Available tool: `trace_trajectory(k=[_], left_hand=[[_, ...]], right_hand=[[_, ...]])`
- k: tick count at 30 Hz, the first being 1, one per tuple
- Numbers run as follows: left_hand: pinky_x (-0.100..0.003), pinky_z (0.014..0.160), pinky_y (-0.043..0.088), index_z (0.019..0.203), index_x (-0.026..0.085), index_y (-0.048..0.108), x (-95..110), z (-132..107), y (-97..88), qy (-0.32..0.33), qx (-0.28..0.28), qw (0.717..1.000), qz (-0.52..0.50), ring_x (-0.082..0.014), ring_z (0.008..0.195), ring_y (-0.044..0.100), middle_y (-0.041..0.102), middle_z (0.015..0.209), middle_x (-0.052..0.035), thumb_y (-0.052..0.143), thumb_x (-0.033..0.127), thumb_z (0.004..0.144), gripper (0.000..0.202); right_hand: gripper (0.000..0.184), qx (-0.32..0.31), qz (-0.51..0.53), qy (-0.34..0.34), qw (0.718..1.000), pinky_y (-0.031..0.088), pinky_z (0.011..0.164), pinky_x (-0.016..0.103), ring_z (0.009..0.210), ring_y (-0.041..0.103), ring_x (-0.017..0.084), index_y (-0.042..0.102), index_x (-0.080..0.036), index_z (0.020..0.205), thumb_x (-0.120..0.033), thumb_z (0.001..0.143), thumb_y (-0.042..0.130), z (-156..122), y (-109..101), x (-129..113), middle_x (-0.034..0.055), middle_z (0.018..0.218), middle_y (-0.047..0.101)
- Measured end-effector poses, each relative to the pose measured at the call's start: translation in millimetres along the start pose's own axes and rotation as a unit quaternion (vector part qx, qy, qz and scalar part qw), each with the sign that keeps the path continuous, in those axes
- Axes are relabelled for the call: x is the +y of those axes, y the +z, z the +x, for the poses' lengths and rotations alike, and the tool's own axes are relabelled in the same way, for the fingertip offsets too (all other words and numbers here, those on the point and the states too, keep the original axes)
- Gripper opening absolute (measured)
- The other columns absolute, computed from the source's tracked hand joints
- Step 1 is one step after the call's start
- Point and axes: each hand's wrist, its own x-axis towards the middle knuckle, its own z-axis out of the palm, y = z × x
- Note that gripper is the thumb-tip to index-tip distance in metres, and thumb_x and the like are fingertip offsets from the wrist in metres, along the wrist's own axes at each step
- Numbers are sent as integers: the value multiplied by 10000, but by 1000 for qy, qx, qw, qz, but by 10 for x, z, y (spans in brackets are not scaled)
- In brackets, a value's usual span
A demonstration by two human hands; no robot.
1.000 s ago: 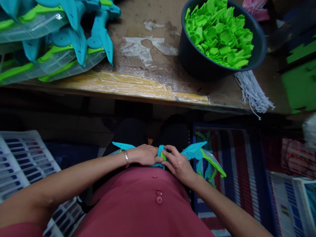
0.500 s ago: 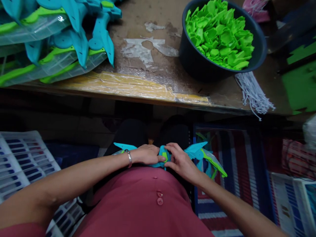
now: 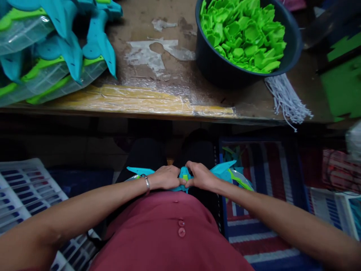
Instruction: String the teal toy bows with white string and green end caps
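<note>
On my lap lies a teal plastic toy with pointed wings sticking out to both sides and a small green piece at its middle. My left hand, with a silver bracelet on the wrist, is closed on the toy's left half. My right hand is closed on its right half, and the thumbs of both hands press together at the centre. Beyond my right hand, a teal wing with a green and clear part juts out.
A worn wooden table runs across ahead. On it are a dark bucket full of green plastic pieces, a bundle of white strings, and stacked teal and green toys in clear bags. White crates stand left; a striped mat lies right.
My right hand has drawn in from flat fingers over the toy to a closed grip beside my left hand. The view has tilted slightly, so the table sits higher and further left.
</note>
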Motion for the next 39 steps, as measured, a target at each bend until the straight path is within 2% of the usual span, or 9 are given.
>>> trace_trajectory(k=[7, 12, 17, 24, 29, 32, 34, 36, 39], left_hand=[[-369, 777, 538, 1031, 120, 722, 14, 64, -23, 5, 1, 1000, 16, -360, 1022, 719, 741, 1123, -215, 496, 589, 895, 538], [-379, 821, 549, 1107, 125, 735, 5, -67, -1, 6, -26, 1000, 13, -352, 1062, 716, 741, 1173, -202, 425, 642, 931, 628], [-421, 864, 545, 1185, 131, 730, 36, -103, -13, -29, -11, 1000, 6, -397, 1135, 682, 715, 1245, -215, 554, 634, 854, 627], [-287, 587, 447, 928, 153, 741, -51, 13, -62, -32, -19, 999, -39, -236, 795, 662, 718, 910, -77, 621, 568, 800, 450], [-267, 507, 350, 688, 175, 609, 5, 25, -109, -14, -13, 999, -30, -159, 619, 534, 579, 683, -2, 631, 393, 758, 230], [-257, 505, 371, 674, 182, 599, 61, 49, -116, -4, -1, 1000, -7, -171, 616, 579, 605, 670, -4, 620, 380, 763, 219], [-279, 568, 454, 744, 175, 658, 94, 60, -65, -10, 30, 999, 12, -234, 712, 673, 696, 779, -56, 613, 427, 787, 260], [-364, 739, 541, 910, 149, 717, 122, 46, 38, -19, 75, 997, 29, -332, 909, 726, 750, 982, -149, 566, 477, 843, 367], [-468, 1032, 491, 1321, 100, 625, 132, -13, 249, -1, 161, 986, 49, -376, 1220, 652, 677, 1301, -230, 463, 408, 934, 520]], right_hand=[[561, -7, -6, -8, 1000, 345, 603, 230, 750, 599, 158, 634, -186, 938, -296, 509, 978, 53, -119, 18, -35, 791, 640], [466, 9, -6, -47, 999, 336, 590, 238, 723, 592, 163, 605, -183, 935, -306, 612, 917, -84, 46, -4, -25, 778, 643], [422, 13, -17, -17, 1000, 361, 649, 253, 790, 624, 182, 634, -188, 996, -194, 627, 840, -94, 138, -29, -3, 857, 681], [400, -11, -71, 37, 997, 324, 590, 243, 816, 659, 195, 665, -185, 882, -277, 573, 902, 15, 62, -173, 8, 879, 714], [547, 11, -102, 75, 992, 442, 699, 260, 976, 716, 274, 714, -199, 970, -344, 509, 971, -12, 52, -257, 65, 1037, 756], [535, 6, -122, 77, 990, 484, 739, 275, 971, 734, 288, 740, -214, 941, -372, 486, 975, -12, -2, -229, 54, 1001, 776], [512, 20, -130, 26, 991, 498, 732, 282, 931, 743, 292, 755, -189, 925, -377, 500, 972, -43, -80, -188, 73, 980, 784], [460, 51, -117, -49, 991, 504, 709, 269, 875, 747, 271, 770, -173, 896, -366, 528, 968, -115, -231, -143, 74, 937, 791], [245, 124, -63, -105, 985, 501, 719, 206, 831, 737, 176, 784, -211, 875, -361, 708, 882, -264, -657, -52, 5, 886, 791]])
